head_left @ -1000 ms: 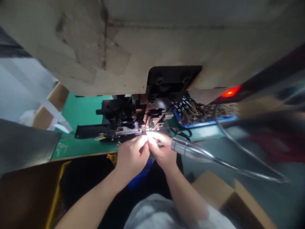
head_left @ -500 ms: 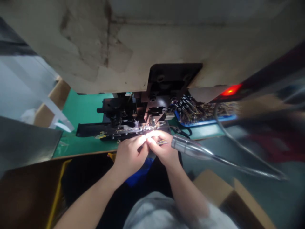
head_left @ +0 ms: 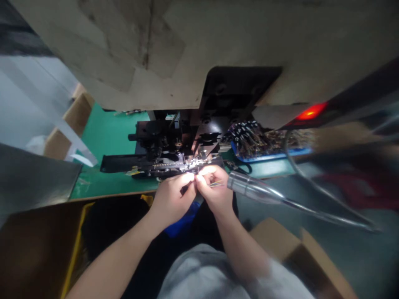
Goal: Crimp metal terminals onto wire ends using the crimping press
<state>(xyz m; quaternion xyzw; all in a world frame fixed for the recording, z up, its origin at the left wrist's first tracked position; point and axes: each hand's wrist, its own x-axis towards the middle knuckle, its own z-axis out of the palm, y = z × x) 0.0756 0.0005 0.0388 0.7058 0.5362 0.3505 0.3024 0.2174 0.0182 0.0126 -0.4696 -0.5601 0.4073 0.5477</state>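
Observation:
My left hand (head_left: 173,197) and my right hand (head_left: 215,189) are pinched together, fingertips meeting under a bright lamp spot just in front of the black press tooling (head_left: 174,153). Thin wires (head_left: 217,184) stick out to the right from between my right fingers. Both hands are closed on this small bundle; glare hides its tip. A strip of metal terminals (head_left: 165,165) runs along the tooling toward my fingertips. The silver lamp head (head_left: 246,187) on a gooseneck points at my hands from the right.
A big beige machine housing (head_left: 187,45) overhangs everything. A blue tray of wires (head_left: 264,143) sits on the green mat (head_left: 106,137) at right, below a red light (head_left: 310,112). Cardboard boxes stand at left (head_left: 67,124) and lower right (head_left: 280,245). A grey metal sheet (head_left: 28,178) lies left.
Both hands stay pinched together at the tooling and have crept slightly up and right in the picture as the view shifted. The wire ends now show more clearly beside my right fingers.

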